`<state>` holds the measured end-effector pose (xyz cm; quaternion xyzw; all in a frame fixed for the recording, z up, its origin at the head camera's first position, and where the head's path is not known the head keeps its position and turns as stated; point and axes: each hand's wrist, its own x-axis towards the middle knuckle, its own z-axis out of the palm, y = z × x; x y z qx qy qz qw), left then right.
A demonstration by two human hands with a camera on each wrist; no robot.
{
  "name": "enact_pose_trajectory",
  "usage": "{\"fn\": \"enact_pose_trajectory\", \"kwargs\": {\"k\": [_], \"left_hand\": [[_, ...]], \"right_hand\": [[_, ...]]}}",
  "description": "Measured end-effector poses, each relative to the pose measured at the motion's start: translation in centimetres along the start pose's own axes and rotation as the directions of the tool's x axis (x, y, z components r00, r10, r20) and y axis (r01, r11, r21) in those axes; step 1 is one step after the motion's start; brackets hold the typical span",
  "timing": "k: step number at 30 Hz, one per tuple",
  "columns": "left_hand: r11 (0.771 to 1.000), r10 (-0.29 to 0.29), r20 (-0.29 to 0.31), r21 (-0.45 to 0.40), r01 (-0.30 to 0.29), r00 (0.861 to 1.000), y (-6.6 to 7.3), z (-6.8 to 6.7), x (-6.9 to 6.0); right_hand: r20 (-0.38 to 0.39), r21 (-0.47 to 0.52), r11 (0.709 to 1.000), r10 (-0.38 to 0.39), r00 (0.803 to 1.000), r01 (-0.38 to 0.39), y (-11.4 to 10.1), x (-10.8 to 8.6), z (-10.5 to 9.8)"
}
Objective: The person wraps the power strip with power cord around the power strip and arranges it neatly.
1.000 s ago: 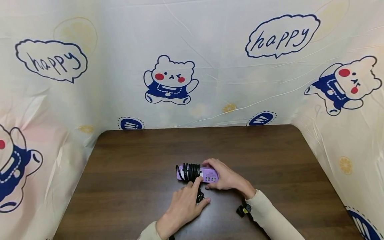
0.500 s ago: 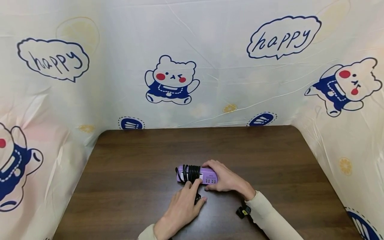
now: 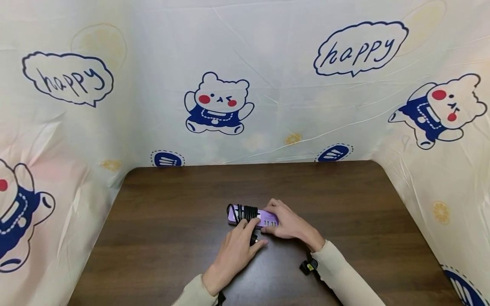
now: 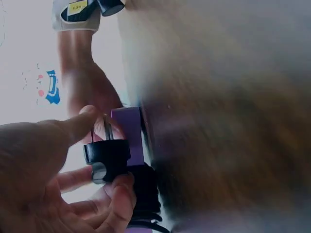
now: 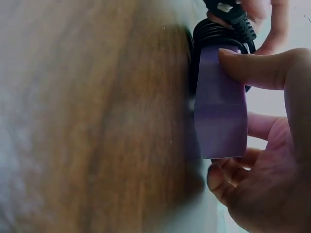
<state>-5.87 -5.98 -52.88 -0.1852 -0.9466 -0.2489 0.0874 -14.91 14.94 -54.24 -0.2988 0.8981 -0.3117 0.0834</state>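
Note:
A purple power strip (image 3: pixel 269 218) with a row of USB ports lies on the table, its black cable (image 3: pixel 248 212) wound round the left part. My right hand (image 3: pixel 291 223) grips the strip's right end, thumb along the near side and fingers behind. In the left wrist view, a black plug (image 4: pixel 109 155) with bare metal prongs sits between the thumb and curled fingers of my left hand (image 3: pixel 232 251). The left fingertips reach the strip's near side by the coil. From the head, the left hand partly hides the plug. The right wrist view shows the strip's purple end (image 5: pixel 221 116).
The brown wooden table (image 3: pixel 164 238) extends around the hands. A pale curtain (image 3: pixel 275 106) printed with bears and "happy" clouds stands behind and on both sides. A small black camera (image 3: pixel 308 267) hangs at the right wrist.
Both hands and the strip have moved slightly away from the person. The strip has turned a little, its left end now farther back. Both hands keep their hold.

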Motion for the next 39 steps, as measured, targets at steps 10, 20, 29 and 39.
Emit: {"fn": "enact_pose_trajectory", "kwargs": {"k": [10,20,29,39], "left_hand": [[0.997,0.011,0.151,-0.081,0.001,0.989,0.7,-2.4,0.0],[0.997,0.011,0.199,-0.075,0.004,0.980,0.5,-3.8,-0.9],[1.000,0.013,0.183,-0.003,-0.013,0.983,0.6,-4.0,-1.3],[0.995,-0.052,0.031,0.084,0.049,0.998,-1.7,-6.4,-0.3]], "right_hand": [[0.034,0.041,0.999,0.034,0.999,-0.036,-0.2,-0.1,-0.1],[0.016,0.011,1.000,0.008,1.000,-0.008,-0.4,-0.8,-0.1],[0.012,0.009,1.000,-0.014,1.000,0.014,-0.7,-1.1,-0.2],[-0.134,-0.103,0.995,-0.011,0.991,-0.003,-0.5,-2.6,-2.5]]}}
